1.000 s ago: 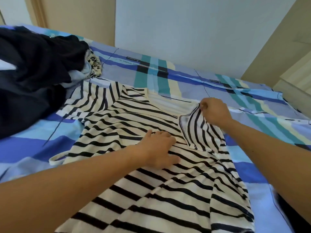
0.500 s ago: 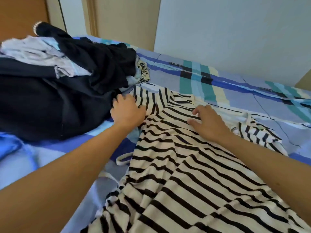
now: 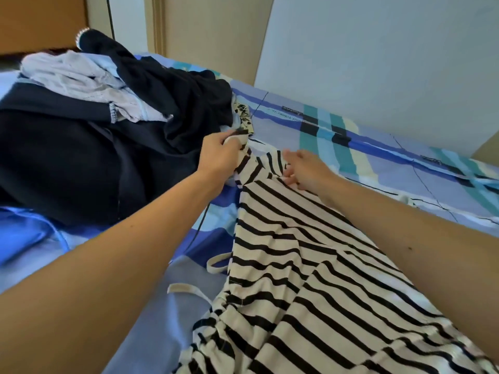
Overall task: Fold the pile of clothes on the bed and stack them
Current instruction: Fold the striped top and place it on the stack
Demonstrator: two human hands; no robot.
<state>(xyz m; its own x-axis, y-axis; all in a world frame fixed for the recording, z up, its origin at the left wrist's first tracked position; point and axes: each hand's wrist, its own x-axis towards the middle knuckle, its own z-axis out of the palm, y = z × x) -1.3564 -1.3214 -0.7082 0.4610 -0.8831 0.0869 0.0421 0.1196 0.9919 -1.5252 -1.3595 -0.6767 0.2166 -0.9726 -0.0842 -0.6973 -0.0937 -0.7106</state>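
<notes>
Since half a second ago: left hand (image 3: 220, 153) has gone from resting on the near sleeve to bunching it up and lifting it; right hand (image 3: 305, 171) has slid up to the neckline. Black-and-cream striped knit garment (image 3: 297, 265) lies lengthwise on the blue, teal and cream plaid bed sheet (image 3: 378, 157), hem toward the camera, top end raised between the hands. Left hand clenched round the sleeve fabric. Right hand lies on the collar area, thumb up; pinching or only pressing, cannot tell. Progress, as a judgement: early. Garment is spread but no fold looks finished, and no folded stack is in view. Heaped pile of unfolded clothes (image 3: 81, 157) sits just left of the striped top, touching the left hand's side. Count: two hands; one striped garment, with two cream fabric ties (image 3: 189, 288) trailing off its left edge; one pile, holding mostly dark navy cloth (number of pieces unclear), one pale grey-lilac knit piece (image 3: 81, 79) on top, one black-on-cream floral scrap (image 3: 243, 112) at its right edge.
</notes>
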